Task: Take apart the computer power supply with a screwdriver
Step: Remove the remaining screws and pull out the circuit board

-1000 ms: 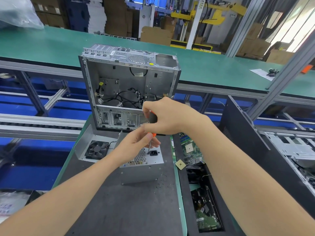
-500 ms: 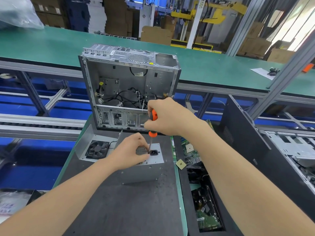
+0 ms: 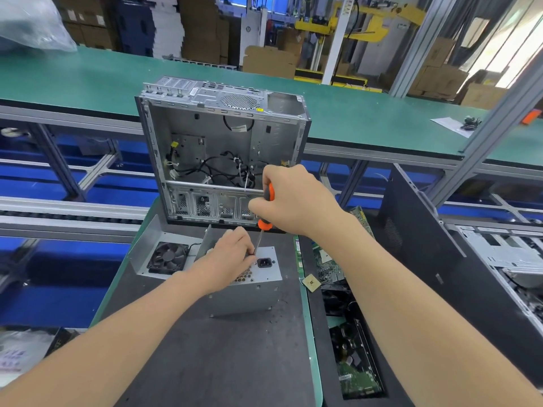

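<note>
Head view looks down over both forearms to a dark tabletop (image 3: 205,362). The power supply (image 3: 244,301), a grey metal box, sits toward the far edge of it, about midway across, its grilled face and black power socket (image 3: 264,262) turned upward.

The left hand (image 3: 232,259) lies on top of the box, covering the left part of that face. Its fingers are curled, and the fingertips touch the lower end of the screwdriver's shaft just left of the socket. Whether they actually pinch the shaft I cannot tell.

The right hand (image 3: 293,201) hovers above the box and a little beyond it, wrapped in a fist round the handle of the screwdriver (image 3: 265,224). Orange shows above and below the fingers. The tool stands nearly upright, leaning slightly, its tip down on the box's top face.

Just behind the power supply, at the far edge, an open computer case (image 3: 217,148) stands with loose black cables inside. To the left of the box, near the left edge, a black fan (image 3: 167,257) sits in a grey metal cover. Beside the right edge lies a green circuit board (image 3: 326,265).
</note>
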